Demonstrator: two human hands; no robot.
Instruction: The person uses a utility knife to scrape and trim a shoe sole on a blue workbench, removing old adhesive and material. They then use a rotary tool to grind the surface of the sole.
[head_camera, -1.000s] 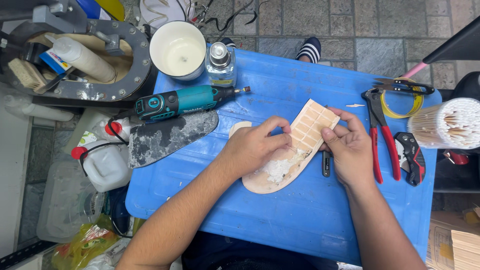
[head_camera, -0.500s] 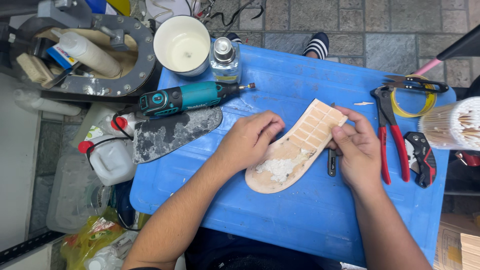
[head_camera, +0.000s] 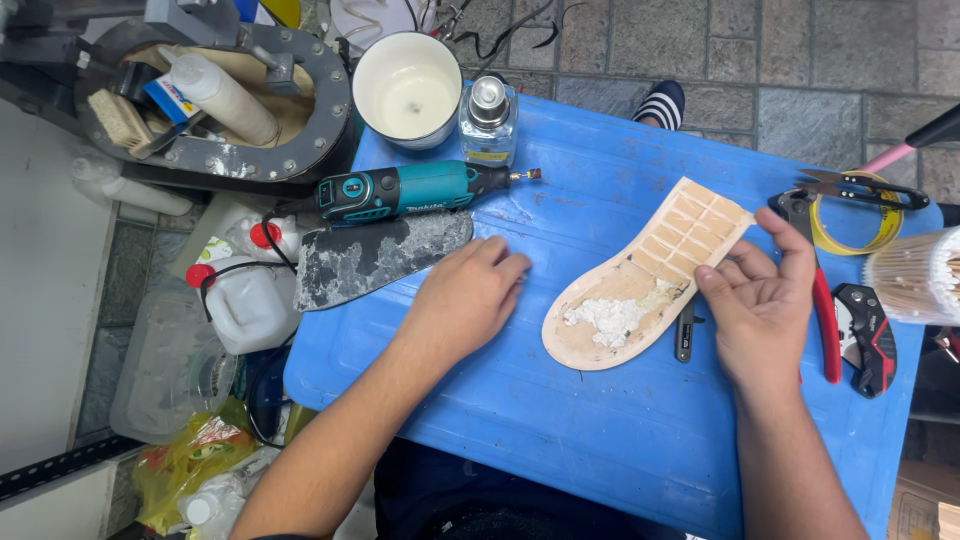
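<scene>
Tan shoe sole bears a grid pattern and white, perhaps pasty, patch; teal rotary tool; blue lid.

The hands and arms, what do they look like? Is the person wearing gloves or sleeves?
No gloves: the left hand and right hand are both bare. No sleeves show on either forearm right down to the bottom edge of the picture. I see no watch, ring or bracelet. The fingers have short nails.
</scene>
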